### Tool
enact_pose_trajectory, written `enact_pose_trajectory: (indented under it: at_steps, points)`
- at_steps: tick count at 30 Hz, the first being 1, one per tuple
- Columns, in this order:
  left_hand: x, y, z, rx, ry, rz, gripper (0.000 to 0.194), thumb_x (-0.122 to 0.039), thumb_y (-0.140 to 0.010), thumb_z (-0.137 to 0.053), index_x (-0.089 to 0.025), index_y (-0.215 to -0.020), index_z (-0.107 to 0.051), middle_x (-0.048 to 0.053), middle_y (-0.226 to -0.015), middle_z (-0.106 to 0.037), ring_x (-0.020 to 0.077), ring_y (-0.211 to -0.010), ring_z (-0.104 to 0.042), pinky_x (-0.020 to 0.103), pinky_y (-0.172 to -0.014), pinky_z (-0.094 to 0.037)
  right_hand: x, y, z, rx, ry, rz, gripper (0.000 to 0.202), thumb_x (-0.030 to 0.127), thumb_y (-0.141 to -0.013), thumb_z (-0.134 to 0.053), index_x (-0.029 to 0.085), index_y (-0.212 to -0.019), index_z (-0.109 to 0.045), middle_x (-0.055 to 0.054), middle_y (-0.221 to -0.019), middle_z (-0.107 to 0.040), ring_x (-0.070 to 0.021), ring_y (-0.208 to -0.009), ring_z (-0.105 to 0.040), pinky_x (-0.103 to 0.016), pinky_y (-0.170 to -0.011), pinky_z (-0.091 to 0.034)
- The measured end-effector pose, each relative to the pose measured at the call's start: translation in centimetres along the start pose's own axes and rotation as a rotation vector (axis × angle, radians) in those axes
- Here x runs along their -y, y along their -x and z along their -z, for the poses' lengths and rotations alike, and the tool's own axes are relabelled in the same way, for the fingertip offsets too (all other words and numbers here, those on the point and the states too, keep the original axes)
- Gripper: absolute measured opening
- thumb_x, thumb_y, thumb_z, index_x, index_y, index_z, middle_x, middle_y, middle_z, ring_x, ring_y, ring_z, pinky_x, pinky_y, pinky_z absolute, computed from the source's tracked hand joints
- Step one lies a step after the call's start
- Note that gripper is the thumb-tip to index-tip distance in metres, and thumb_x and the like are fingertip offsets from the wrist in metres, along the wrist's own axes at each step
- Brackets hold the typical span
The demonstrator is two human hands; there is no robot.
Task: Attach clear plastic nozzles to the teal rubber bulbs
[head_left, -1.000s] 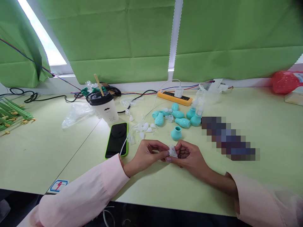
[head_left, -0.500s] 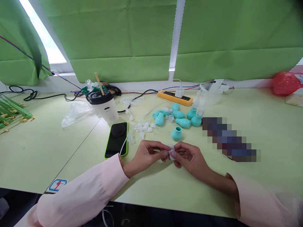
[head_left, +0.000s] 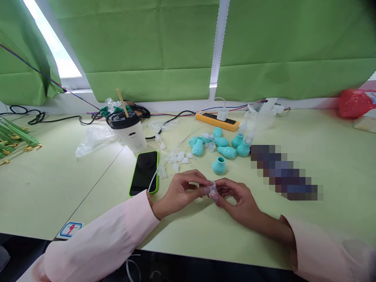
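Observation:
Between my two hands, above the table's near part, is a small clear plastic tube piece (head_left: 212, 188) with a rimmed upper end. My left hand (head_left: 188, 192) pinches it from the left with thumb and fingertips. From the right, my right hand (head_left: 236, 199) grips its lower part, the thumb pressed on the front. Just beyond my hands a turquoise rubber bulb (head_left: 219, 166) stands upright with its opening up. Several more turquoise bulbs (head_left: 227, 152) lie farther back, a clear plastic cup-like piece (head_left: 212, 147) among them. Loose white and clear plastic pieces (head_left: 180, 156) lie to their left.
A phone in a green case (head_left: 143, 173) lies left of my hands, a white cable across it. Behind it stands a lidded paper cup (head_left: 131, 135) with a straw. An orange power strip (head_left: 217, 121) sits at the back. A pixelated dark object (head_left: 283, 172) lies on the right.
The clear tube piece has turned more upright in my fingers, so its rim shows better. My right fingers have shifted slightly around it. The bulbs and loose pieces stay in place.

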State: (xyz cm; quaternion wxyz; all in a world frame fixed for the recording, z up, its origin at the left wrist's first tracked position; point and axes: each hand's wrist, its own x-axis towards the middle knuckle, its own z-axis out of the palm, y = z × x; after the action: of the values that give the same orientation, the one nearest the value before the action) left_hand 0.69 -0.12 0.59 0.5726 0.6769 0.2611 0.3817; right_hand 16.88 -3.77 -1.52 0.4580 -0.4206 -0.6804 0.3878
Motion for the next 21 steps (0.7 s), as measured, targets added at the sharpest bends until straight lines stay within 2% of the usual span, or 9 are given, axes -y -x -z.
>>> enact_pose_trajectory:
  at_steps: [6,13,16,21]
  points:
    - [-0.3,-0.1,0.2,0.017,-0.119,-0.074,0.015,-0.014,-0.068,-0.060,-0.018,-0.081,-0.067,0.003,-0.072,-0.052,0.0094,-0.063,-0.047,0.021,-0.053,-0.037,0.1,0.0,0.1,0.029,0.030,0.008,0.014,0.029,-0.075,-0.050,0.017,-0.081,-0.050,-0.001,-0.064,-0.055,-0.0107,-0.054,-0.051,-0.024,-0.053,-0.046]
    - [-0.2,-0.1,0.3,0.006,-0.164,-0.094,0.017,-0.013,-0.068,-0.060,-0.020,-0.082,-0.067,0.002,-0.069,-0.049,0.0083,-0.062,-0.045,0.020,-0.053,-0.037,0.2,0.0,0.2,0.088,0.015,-0.013,0.013,0.029,-0.078,-0.048,0.016,-0.080,-0.050,-0.002,-0.068,-0.056,-0.0102,-0.055,-0.050,-0.024,-0.054,-0.045]
    - [-0.1,-0.1,0.2,0.014,-0.089,-0.050,0.015,-0.016,-0.068,-0.061,-0.019,-0.081,-0.067,0.002,-0.070,-0.050,0.0082,-0.061,-0.046,0.020,-0.053,-0.040,0.0,-0.1,0.3,0.077,-0.017,-0.040,0.016,0.031,-0.077,-0.049,0.016,-0.081,-0.053,-0.003,-0.068,-0.058,-0.0107,-0.056,-0.052,-0.023,-0.053,-0.047]
    - [0.1,-0.1,0.0,-0.024,0.101,0.078,0.016,-0.025,-0.068,-0.060,-0.015,-0.079,-0.067,0.004,-0.074,-0.053,0.0098,-0.062,-0.051,0.023,-0.055,-0.046,-0.9,-0.1,0.3,-0.032,-0.042,-0.007,0.027,0.029,-0.065,-0.063,0.018,-0.089,-0.059,-0.003,-0.070,-0.063,-0.0144,-0.060,-0.058,-0.025,-0.051,-0.050]
